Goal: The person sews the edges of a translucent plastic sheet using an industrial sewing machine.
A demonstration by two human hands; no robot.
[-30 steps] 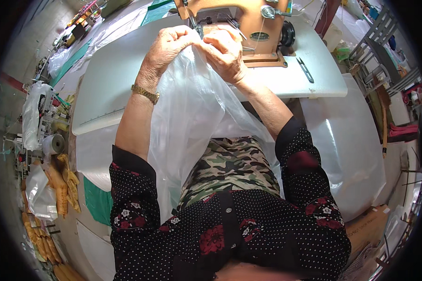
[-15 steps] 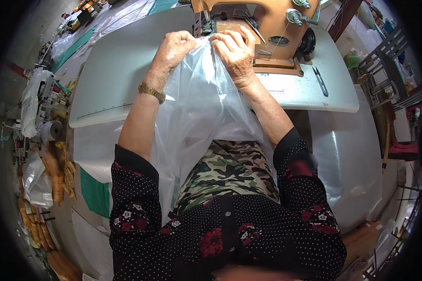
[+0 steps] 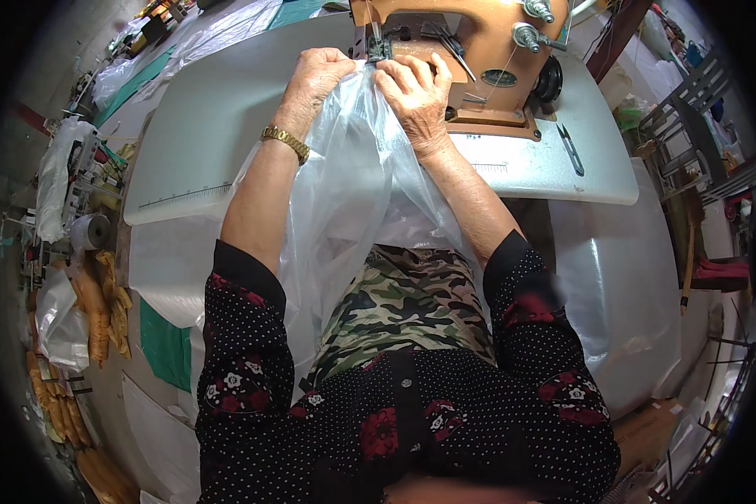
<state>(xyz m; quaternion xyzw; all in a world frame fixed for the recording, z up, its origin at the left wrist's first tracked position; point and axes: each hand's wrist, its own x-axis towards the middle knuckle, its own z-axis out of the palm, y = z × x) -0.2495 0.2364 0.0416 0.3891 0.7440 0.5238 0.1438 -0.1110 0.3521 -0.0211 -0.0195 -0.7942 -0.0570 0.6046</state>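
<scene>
A translucent plastic sheet (image 3: 344, 176) hangs in folds from both my hands over the table's near edge and onto my lap. My left hand (image 3: 317, 80), below a gold wristwatch, pinches the sheet's gathered top edge. Close beside it, my right hand (image 3: 414, 92) grips the same edge with bent fingers. Both hands are just in front of the presser foot (image 3: 379, 49) of an orange-brown sewing machine (image 3: 479, 25). The sheet's edge reaches up to the foot; whether it lies under it I cannot tell.
Black-handled thread snips (image 3: 571, 149) lie on the pale sewing table (image 3: 202, 151), right of the machine. Tweezers (image 3: 452, 46) rest against the machine's base. More plastic sheeting (image 3: 617, 277) hangs at the right. A slatted chair (image 3: 689, 126) stands far right, a white roll (image 3: 90, 231) at left.
Both hands have shifted slightly, with the plastic edge now a little farther toward the presser foot. My left forearm has moved a little to the right. The grip looks the same.
</scene>
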